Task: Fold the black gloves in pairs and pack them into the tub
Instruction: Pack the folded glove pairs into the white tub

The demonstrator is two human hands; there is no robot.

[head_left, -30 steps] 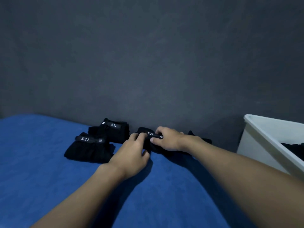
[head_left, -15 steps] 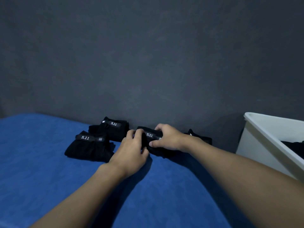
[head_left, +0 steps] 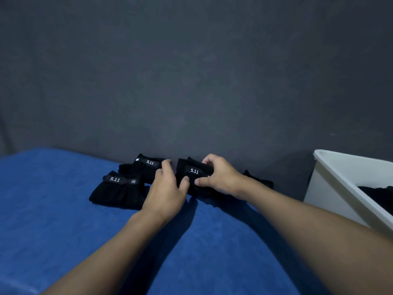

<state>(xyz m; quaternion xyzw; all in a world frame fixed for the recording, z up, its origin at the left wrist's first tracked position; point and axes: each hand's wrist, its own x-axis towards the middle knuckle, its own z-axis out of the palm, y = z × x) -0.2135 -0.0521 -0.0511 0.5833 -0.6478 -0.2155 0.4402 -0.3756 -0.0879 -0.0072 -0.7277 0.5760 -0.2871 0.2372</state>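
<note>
Three folded black glove bundles with white "5.11" labels lie on the blue surface near the wall. My right hand (head_left: 219, 177) grips the middle bundle (head_left: 192, 171), fingers curled over its far edge and thumb on its near side. My left hand (head_left: 168, 188) holds that bundle's left side, thumb against its front. A second bundle (head_left: 119, 188) lies at the left and a third (head_left: 146, 167) behind it. More black fabric (head_left: 259, 180) shows behind my right wrist. The white tub (head_left: 348, 182) stands at the right with black gloves (head_left: 378, 194) inside.
A dark grey wall (head_left: 191, 81) rises directly behind the gloves. The blue cloth surface (head_left: 63, 220) stretches toward me on the left and between my forearms.
The middle bundle has tipped up so its label faces me more. My right hand's fingers now curl over its far edge, and my left hand has shifted to its left side.
</note>
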